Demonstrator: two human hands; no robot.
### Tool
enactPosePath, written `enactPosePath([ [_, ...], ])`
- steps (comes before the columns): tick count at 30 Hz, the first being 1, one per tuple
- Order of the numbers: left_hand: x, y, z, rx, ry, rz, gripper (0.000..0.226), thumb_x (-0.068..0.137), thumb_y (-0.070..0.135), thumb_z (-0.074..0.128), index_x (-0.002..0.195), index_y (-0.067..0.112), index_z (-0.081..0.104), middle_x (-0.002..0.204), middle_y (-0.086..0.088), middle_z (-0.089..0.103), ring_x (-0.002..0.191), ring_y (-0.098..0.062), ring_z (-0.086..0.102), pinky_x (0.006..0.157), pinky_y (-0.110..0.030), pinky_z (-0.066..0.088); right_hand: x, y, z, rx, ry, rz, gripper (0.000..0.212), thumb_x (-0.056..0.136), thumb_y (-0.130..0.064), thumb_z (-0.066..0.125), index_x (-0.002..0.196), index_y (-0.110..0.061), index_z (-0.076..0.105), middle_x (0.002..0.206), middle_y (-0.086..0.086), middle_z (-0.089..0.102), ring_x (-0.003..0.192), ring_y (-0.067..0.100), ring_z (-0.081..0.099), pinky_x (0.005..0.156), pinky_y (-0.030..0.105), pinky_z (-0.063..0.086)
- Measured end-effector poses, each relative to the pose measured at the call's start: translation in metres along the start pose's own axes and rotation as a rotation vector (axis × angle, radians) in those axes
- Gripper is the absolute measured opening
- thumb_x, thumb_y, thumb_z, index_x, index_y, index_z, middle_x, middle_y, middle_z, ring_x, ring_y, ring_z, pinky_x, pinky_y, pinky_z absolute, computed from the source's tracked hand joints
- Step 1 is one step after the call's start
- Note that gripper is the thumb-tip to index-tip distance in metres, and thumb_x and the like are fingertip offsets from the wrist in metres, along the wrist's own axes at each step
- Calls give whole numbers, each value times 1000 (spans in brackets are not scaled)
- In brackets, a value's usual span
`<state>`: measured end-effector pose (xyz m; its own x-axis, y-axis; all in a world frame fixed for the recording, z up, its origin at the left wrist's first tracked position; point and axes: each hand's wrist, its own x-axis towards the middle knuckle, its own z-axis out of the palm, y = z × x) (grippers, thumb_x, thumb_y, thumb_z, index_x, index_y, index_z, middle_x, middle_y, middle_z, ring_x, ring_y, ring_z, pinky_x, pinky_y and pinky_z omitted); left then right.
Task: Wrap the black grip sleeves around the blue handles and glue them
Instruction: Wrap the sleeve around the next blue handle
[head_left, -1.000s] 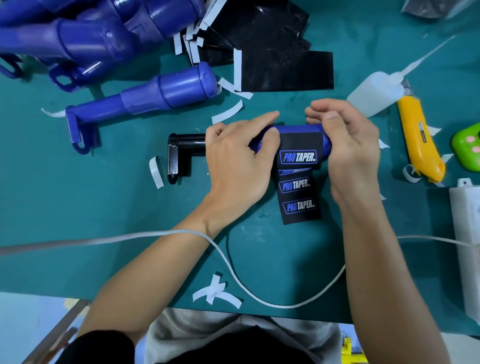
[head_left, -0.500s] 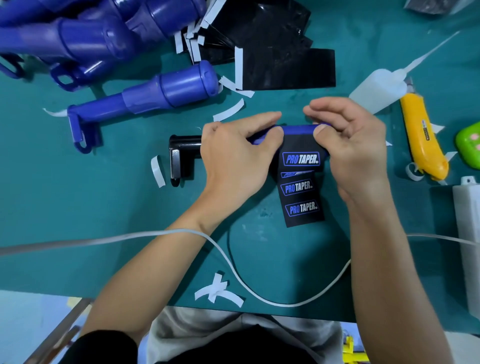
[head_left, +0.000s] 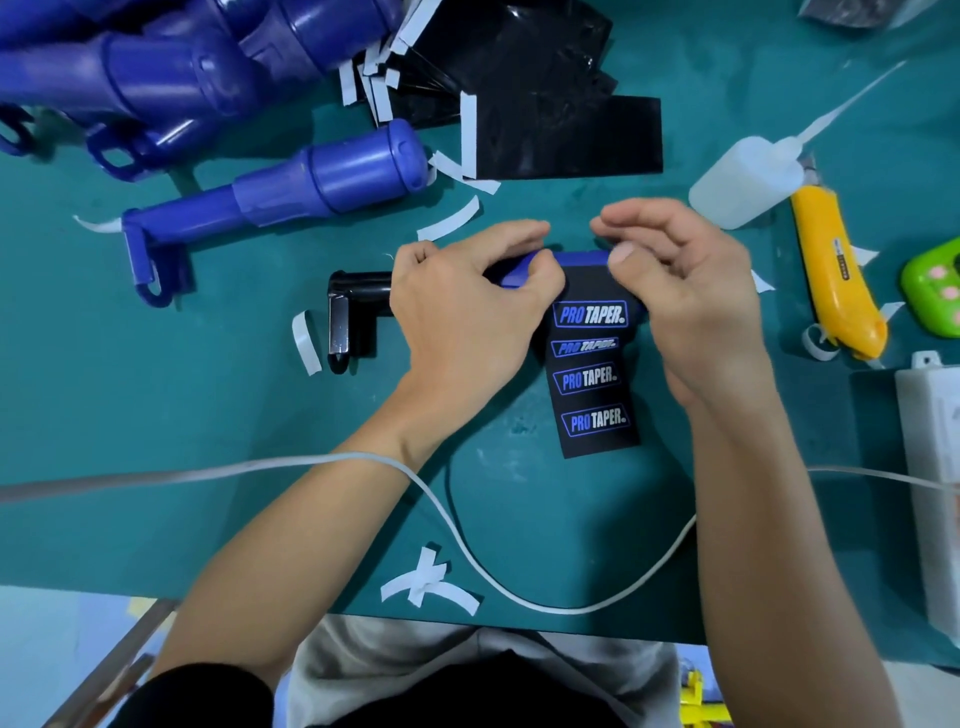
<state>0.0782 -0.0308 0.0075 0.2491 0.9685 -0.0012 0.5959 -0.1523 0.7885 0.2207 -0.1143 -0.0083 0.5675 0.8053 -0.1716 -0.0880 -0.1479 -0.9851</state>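
Midway, the black grip sleeve lay only partly round the blue handle.
At the handle's left, the left hand curled its fingers round it. At its right, the right hand pinched the sleeve's top edge against it. If the handle rolled, the loose tail would likely wrap skewed.

Left hand grips blue handle — right hand pinches black grip sleeve (fingers curled); forearms converging.
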Motion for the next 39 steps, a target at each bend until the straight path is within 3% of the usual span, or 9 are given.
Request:
enactPosePath([
  [4, -1, -5, 1, 90, -18, 111, 26, 90, 43, 58, 99, 40, 81, 87, 20, 78, 77, -6, 61, 95, -25, 34, 2, -3, -4, -19, -49, -6, 32, 86, -6, 66, 110, -28, 71, 111, -4, 79, 116, 15, 71, 99, 31, 55],
  [13, -2, -4, 2, 135, -21, 139, 27, 89, 49, 58, 93, 39, 82, 90, 21, 78, 82, -1, 66, 94, -34, 35, 3, -8, -10, 140, -26, 94, 26, 97, -15, 51, 110, -15, 73, 113, 7, 79, 120, 22, 70, 105, 35, 54],
  [20, -2, -3, 2, 132, -12, 151, 25, 89, 47, 59, 92, 37, 83, 91, 21, 78, 82, -2, 67, 94, -36, 36, 2, -6, -8, 61, -78, 39, 38, 83, 2, 58, 109, -23, 71, 109, -4, 79, 118, 15, 70, 92, 23, 54],
  [26, -2, -9, 4, 145, 11, 227, 23, 93, 41, 60, 91, 35, 82, 89, 18, 79, 82, -5, 68, 92, -36, 34, -1, -7, -12, -89, -161, 50, 35, 88, -9, 60, 112, -31, 72, 114, -14, 76, 114, 7, 69, 96, 23, 52],
  [30, 2, -14, 0, 173, -37, 319, 31, 103, 37, 50, 102, 33, 81, 88, 18, 77, 82, -8, 67, 90, -36, 33, 0, -8, -28, -107, -342, 81, 69, 71, 10, 47, 125, -30, 66, 131, -17, 68, 131, 7, 60, 103, 18, 48],
  [32, 4, -17, -6, 130, -98, 334, 36, 98, 30, 48, 115, 31, 79, 79, 24, 68, 75, -2, 56, 90, -32, 33, 1, -6, -34, -151, -384, 56, 79, 67, 12, 48, 131, -33, 62, 134, -16, 66, 135, 10, 58, 113, 21, 43],
  [35, 14, -24, -21, 153, -284, 390, 59, 79, 28, 52, 136, 31, 68, 105, 17, 75, 82, 3, 43, 96, -29, 36, 2, -3, -35, -221, -364, 36, 81, 70, 11, 58, 132, -41, 60, 133, -18, 66, 132, 11, 60, 116, 27, 44],
  [37, 23, -27, -29, 290, -322, 496, 67, 73, 29, 58, 139, 26, 65, 117, 10, 76, 90, -7, 49, 105, -30, 35, 3, -2, -33, -250, -318, 39, 79, 74, 11, 59, 132, -42, 60, 132, -18, 66, 132, 10, 61, 118, 34, 45],
  [39, 28, -30, -30, 403, -326, 568, 66, 73, 34, 67, 138, 23, 63, 113, 4, 76, 94, -20, 58, 104, -34, 36, 2, -4, -31, -239, -268, 55, 76, 76, 10, 59, 136, -38, 57, 138, -15, 64, 136, 10, 57, 118, 38, 45],
])
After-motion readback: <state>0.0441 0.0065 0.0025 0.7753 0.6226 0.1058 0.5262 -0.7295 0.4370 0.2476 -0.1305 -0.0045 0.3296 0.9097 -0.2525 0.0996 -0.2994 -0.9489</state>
